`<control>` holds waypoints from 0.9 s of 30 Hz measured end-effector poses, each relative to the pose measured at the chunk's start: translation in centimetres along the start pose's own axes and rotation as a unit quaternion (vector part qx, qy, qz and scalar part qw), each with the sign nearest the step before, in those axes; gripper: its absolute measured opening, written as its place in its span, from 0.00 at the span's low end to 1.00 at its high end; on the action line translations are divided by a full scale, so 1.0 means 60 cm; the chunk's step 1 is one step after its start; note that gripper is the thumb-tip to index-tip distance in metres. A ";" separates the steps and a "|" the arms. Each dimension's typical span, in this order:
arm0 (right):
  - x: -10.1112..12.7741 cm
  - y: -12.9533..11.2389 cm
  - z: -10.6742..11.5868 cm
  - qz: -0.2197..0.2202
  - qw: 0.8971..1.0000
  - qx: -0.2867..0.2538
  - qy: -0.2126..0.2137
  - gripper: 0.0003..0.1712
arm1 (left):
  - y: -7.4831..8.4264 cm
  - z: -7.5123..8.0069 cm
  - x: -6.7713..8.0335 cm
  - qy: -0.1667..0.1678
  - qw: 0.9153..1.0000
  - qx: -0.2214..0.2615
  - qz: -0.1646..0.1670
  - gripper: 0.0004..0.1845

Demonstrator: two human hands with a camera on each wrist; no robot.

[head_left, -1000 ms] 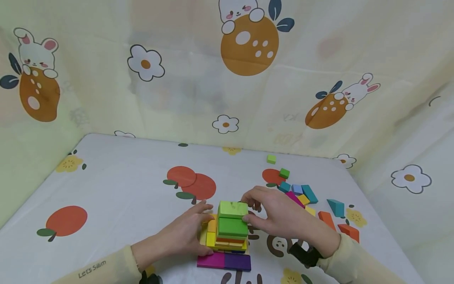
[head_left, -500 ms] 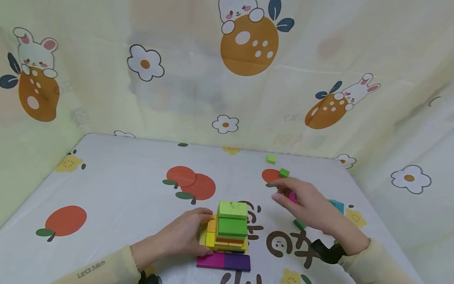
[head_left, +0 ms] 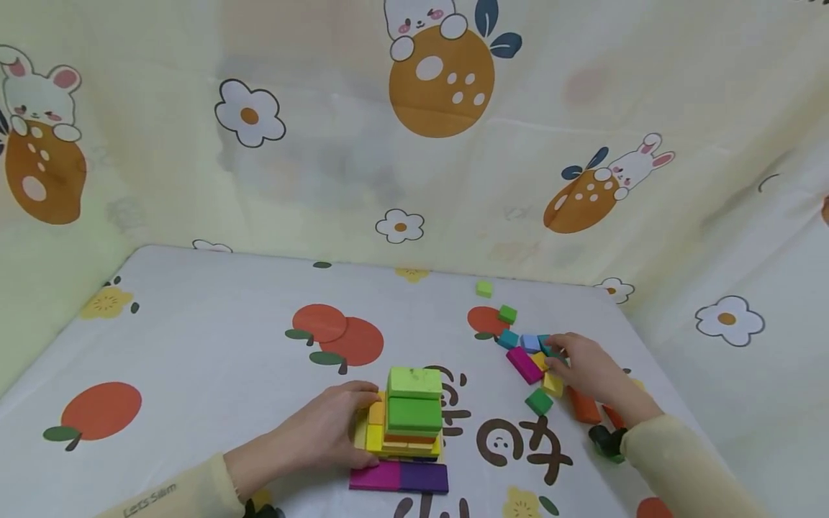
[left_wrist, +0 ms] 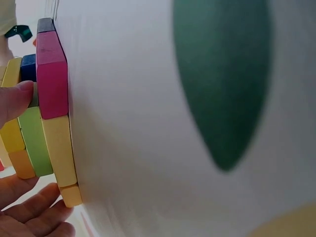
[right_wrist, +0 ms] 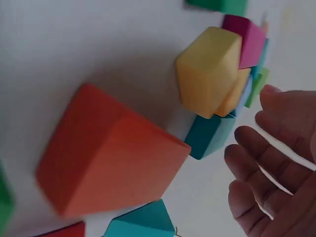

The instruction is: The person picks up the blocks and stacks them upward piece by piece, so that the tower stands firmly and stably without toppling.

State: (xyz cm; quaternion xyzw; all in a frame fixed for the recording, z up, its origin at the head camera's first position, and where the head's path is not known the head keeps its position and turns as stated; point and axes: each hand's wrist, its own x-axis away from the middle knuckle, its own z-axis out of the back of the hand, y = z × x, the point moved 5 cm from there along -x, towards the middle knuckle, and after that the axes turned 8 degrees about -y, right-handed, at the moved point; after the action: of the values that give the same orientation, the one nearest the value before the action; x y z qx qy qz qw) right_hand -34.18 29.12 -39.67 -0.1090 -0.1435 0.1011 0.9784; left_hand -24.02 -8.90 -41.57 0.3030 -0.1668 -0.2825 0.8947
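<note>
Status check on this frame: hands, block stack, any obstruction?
Left hand open, resting against block stack. Right hand open over loose blocks, nothing in its grip. Stack upright, light green block on top. Nothing in the way.

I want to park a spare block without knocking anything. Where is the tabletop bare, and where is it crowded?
Bare: the wide stretch left of the stacked coloured block tower, around the printed orange fruits, and the far strip by the curtain. Crowded: the loose block cluster under the right hand, and beside the tower where the left hand rests.
</note>
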 end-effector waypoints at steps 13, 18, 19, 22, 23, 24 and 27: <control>-0.010 -0.037 -0.033 -0.044 0.998 0.038 -0.005 0.29 | 0.000 -0.002 -0.001 -0.005 1.000 0.004 0.005 0.40; -0.002 -0.046 -0.034 -0.081 0.995 0.054 -0.015 0.22 | 0.001 -0.002 0.000 -0.001 1.000 0.003 0.001 0.40; 0.001 -0.047 -0.033 -0.091 0.994 0.056 -0.018 0.22 | 0.001 -0.002 0.001 -0.001 1.000 0.004 0.002 0.40; 0.007 -0.052 -0.034 -0.108 0.992 0.064 -0.026 0.22 | 0.001 -0.002 0.001 -0.002 1.000 0.006 0.004 0.40; 0.007 -0.055 -0.034 -0.106 0.992 0.067 -0.027 0.21 | 0.001 -0.002 0.001 -0.002 1.000 0.005 0.004 0.41; 0.008 -0.058 -0.036 -0.099 0.992 0.067 -0.029 0.20 | 0.001 -0.002 0.002 -0.002 1.000 0.005 0.004 0.41; 0.008 -0.073 -0.040 -0.051 0.997 0.054 -0.029 0.17 | 0.002 -0.001 0.002 -0.001 1.000 0.004 0.003 0.41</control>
State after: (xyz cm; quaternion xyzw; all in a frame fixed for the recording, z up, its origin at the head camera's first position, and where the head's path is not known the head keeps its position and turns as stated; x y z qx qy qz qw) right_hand -32.28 24.59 -40.71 -0.0460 -0.1715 0.0616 0.9822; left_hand -23.84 -8.86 -41.50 0.3056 -0.1694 -0.2796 0.8943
